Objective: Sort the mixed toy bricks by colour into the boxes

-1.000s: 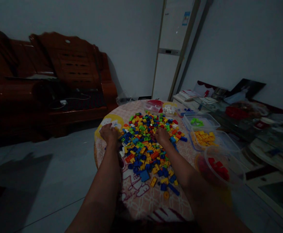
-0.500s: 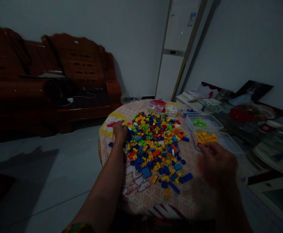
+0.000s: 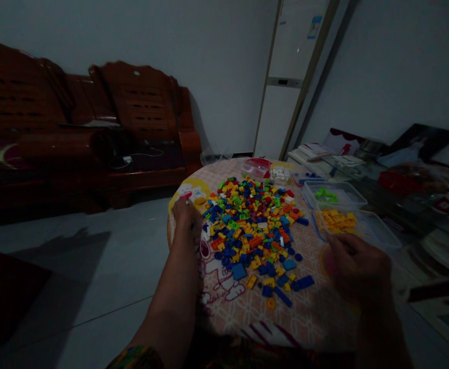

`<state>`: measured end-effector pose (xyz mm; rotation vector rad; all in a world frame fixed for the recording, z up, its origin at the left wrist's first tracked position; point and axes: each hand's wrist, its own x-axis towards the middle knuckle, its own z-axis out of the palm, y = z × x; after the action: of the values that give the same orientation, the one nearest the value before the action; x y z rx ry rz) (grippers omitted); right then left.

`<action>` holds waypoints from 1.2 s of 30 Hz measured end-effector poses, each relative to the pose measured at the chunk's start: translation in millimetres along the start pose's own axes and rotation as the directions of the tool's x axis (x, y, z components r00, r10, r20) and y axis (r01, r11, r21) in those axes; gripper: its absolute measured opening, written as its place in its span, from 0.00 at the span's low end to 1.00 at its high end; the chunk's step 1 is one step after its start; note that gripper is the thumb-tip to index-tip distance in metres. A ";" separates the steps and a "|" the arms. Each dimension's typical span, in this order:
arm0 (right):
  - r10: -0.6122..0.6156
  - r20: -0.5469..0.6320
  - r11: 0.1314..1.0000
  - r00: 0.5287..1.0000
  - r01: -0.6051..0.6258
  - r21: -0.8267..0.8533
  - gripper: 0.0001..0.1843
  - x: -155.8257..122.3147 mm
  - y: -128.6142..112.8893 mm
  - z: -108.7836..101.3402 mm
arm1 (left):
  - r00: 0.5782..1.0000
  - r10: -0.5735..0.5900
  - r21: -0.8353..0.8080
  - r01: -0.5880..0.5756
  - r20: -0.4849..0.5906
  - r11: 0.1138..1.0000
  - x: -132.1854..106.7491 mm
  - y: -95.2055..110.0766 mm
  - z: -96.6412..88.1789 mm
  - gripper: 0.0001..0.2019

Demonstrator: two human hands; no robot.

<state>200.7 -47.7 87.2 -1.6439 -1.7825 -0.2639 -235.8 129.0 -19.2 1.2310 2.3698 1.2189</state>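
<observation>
While the left hand [image 3: 186,214] touches the left edge of the heap of small multicoloured plastic bricks [image 3: 253,225], the right hand [image 3: 359,266] hovers half-curled, apart. Neither hand's hold shows.

Left hand [image 3: 186,212] and right hand [image 3: 360,266] bare; multicoloured patterned left sleeve [image 3: 134,357]

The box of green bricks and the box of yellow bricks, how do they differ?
The green-brick box holds only a few green bricks; the yellow-brick box holds a larger heap of yellow bricks. The green-brick box sits farther from the person, the yellow-brick box nearer. Both are clear, rectangular and lidless.
</observation>
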 end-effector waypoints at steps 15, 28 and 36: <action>-0.039 0.506 0.997 0.862 0.069 -0.042 0.14 86.1 -83.4 141.5 | 0.991 0.134 -0.084 -0.131 0.023 0.988 12.5 -4.6 -0.7 0.22; -0.104 0.642 0.967 0.759 0.227 -0.112 0.15 113.5 -109.1 204.7 | 0.994 0.080 0.053 -0.084 0.076 0.995 2.3 9.6 12.8 0.17; -0.087 0.618 0.976 0.782 0.190 -0.104 0.14 105.3 -104.1 195.4 | 0.992 0.115 0.042 -0.118 0.059 0.992 1.7 7.9 13.1 0.15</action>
<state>39.8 130.2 36.1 -1.8487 -2.4282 0.0854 -225.5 140.3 -21.3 1.4171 2.3268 1.1527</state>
